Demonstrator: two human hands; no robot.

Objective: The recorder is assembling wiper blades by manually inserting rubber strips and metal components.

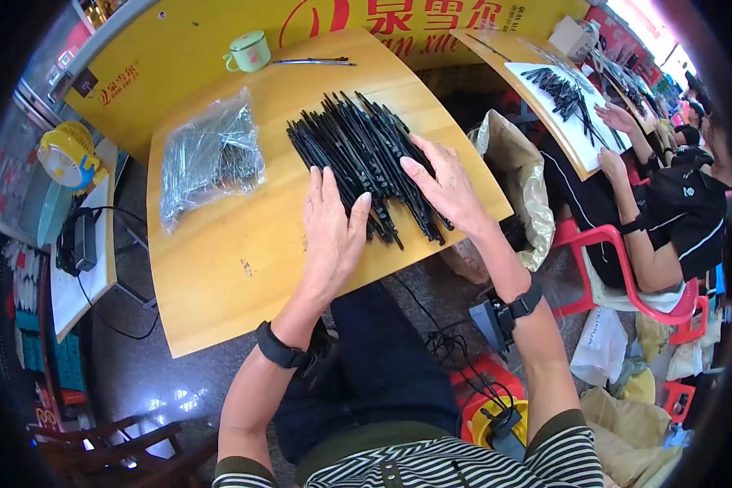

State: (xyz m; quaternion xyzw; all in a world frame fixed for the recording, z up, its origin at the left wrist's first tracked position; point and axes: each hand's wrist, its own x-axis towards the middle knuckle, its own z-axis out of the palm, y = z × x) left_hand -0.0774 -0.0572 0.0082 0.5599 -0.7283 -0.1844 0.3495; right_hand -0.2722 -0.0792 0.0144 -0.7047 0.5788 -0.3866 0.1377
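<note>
A loose pile of thin black sticks (350, 154) lies on the wooden table, most pointing from far left to near right. Against the pile's near left side rests my left hand (329, 232), open, its fingers stretched out and the thumb apart. My right hand (449, 187) is at the pile's right side, open, with thumb and fingers extended over the outer sticks. Neither hand grips a stick. To the left of the pile is a clear plastic bag (211, 154) of thin pieces, which I cannot make out exactly.
A lidded green cup (250, 52) and a few dark sticks (313, 62) sit at the table's far edge. A yellow fan (69, 154) stands at left. Right of the table is an open sack (522, 183); beyond it, another person (659, 220) works on a red chair.
</note>
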